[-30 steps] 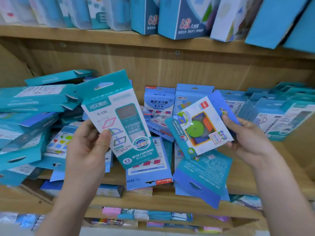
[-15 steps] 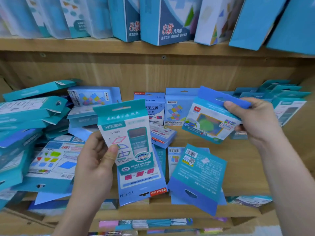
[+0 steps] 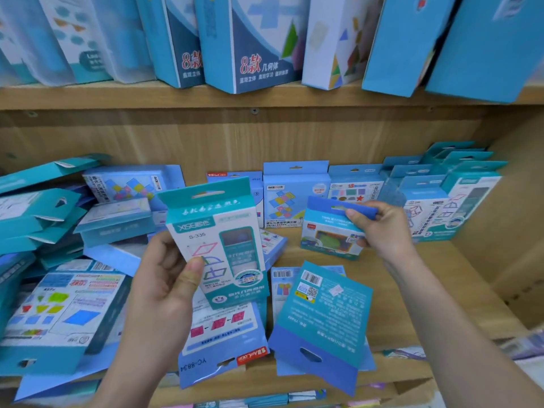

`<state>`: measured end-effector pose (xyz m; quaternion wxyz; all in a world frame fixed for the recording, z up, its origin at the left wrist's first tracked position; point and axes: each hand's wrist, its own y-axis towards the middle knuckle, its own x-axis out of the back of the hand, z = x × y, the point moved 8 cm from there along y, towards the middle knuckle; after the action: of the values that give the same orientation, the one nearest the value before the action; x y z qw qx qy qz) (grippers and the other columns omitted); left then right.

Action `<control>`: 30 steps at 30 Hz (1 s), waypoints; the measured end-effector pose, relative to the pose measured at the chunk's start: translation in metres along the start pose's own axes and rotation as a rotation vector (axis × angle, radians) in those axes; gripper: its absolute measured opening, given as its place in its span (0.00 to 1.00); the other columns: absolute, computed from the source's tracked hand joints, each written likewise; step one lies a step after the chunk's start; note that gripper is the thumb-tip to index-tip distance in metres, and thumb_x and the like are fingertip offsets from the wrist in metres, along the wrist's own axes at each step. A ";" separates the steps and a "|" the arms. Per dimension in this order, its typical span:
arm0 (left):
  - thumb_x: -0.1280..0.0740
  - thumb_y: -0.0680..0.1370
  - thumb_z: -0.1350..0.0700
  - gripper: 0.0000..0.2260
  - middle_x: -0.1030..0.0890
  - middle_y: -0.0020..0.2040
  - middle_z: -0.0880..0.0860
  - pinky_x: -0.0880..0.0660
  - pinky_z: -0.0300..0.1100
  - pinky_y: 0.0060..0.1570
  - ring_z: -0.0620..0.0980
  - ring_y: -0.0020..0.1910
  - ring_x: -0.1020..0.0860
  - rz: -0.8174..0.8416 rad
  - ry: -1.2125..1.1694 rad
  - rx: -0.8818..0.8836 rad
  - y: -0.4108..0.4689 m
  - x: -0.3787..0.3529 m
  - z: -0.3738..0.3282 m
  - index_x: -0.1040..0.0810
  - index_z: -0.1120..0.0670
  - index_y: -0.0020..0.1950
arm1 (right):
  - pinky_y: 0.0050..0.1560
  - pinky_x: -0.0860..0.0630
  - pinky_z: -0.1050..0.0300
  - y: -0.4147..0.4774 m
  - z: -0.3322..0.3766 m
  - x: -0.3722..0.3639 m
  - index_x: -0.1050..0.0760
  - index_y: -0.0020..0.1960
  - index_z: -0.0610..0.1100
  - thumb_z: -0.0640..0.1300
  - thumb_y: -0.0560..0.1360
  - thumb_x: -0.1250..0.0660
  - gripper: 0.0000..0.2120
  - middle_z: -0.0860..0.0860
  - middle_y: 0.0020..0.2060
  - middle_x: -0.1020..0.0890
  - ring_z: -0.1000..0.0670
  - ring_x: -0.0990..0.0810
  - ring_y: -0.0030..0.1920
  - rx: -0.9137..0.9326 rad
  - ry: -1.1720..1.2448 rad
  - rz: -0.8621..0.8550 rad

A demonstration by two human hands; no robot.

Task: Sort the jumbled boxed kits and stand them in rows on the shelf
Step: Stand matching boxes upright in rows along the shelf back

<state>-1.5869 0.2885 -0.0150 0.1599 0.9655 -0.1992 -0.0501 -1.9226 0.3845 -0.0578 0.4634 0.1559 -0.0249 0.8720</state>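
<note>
My left hand [image 3: 164, 290] grips a tall teal and white kit box marked S-335 [image 3: 223, 242], upright in front of the shelf. My right hand [image 3: 379, 228] pinches the blue hang tab of a small kit box with a green disc in its window [image 3: 329, 240], its base at or just above the wooden shelf board [image 3: 441, 290]. A row of boxed kits [image 3: 294, 195] stands along the back wall. Flat kits lie face down near the front edge: a teal one [image 3: 323, 316] and one marked YC-8834 [image 3: 220, 343].
A jumbled heap of teal boxes [image 3: 44, 225] fills the shelf's left side. More teal kits [image 3: 459, 198] stand at the right by the shelf's side wall. Large blue boxes [image 3: 250, 48] line the shelf above. Another shelf with small packs shows below.
My right hand has carried the small green-disc box back and down towards the standing row. My left hand has brought the S-335 box upright and nearer the middle. The view has tilted down.
</note>
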 end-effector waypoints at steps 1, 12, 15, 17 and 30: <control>0.42 0.78 0.68 0.13 0.17 0.52 0.44 0.23 0.35 0.49 0.43 0.53 0.20 0.002 -0.009 0.002 0.001 -0.003 0.000 0.27 0.53 0.56 | 0.31 0.20 0.54 -0.003 -0.003 0.003 0.22 0.42 0.48 0.44 0.72 0.27 0.03 0.44 0.40 0.19 0.48 0.23 0.33 -0.002 0.012 0.017; 0.41 0.77 0.73 0.18 0.16 0.49 0.44 0.21 0.43 0.47 0.44 0.49 0.19 0.065 -0.064 0.052 0.027 -0.056 -0.003 0.29 0.50 0.56 | 0.22 0.33 0.60 -0.024 -0.018 0.068 0.24 0.36 0.45 0.40 0.73 0.29 0.08 0.45 0.27 0.28 0.53 0.33 0.24 0.092 -0.050 -0.065; 0.40 0.77 0.73 0.21 0.17 0.46 0.42 0.23 0.40 0.41 0.42 0.44 0.19 0.094 -0.041 0.074 0.037 -0.076 0.000 0.31 0.45 0.56 | 0.24 0.40 0.62 -0.027 -0.016 0.079 0.25 0.34 0.45 0.40 0.73 0.29 0.10 0.45 0.26 0.30 0.54 0.37 0.24 0.137 -0.108 -0.070; 0.40 0.77 0.72 0.22 0.17 0.47 0.44 0.23 0.43 0.41 0.41 0.42 0.20 0.100 -0.041 0.098 0.040 -0.085 0.003 0.32 0.43 0.56 | 0.26 0.39 0.61 -0.029 -0.018 0.084 0.25 0.35 0.45 0.40 0.73 0.29 0.09 0.46 0.26 0.29 0.53 0.36 0.26 0.145 -0.139 -0.060; 0.39 0.77 0.71 0.15 0.18 0.53 0.47 0.21 0.37 0.44 0.42 0.47 0.18 0.201 -0.034 0.127 0.057 -0.131 0.006 0.27 0.54 0.59 | 0.34 0.31 0.62 -0.054 -0.009 0.117 0.23 0.37 0.51 0.41 0.72 0.28 0.08 0.50 0.31 0.21 0.54 0.28 0.32 0.226 -0.119 -0.096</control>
<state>-1.7291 0.2902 0.0018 0.0992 0.9479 -0.3003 -0.0376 -1.9413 0.5105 -0.0377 0.4819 0.2597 0.0533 0.8352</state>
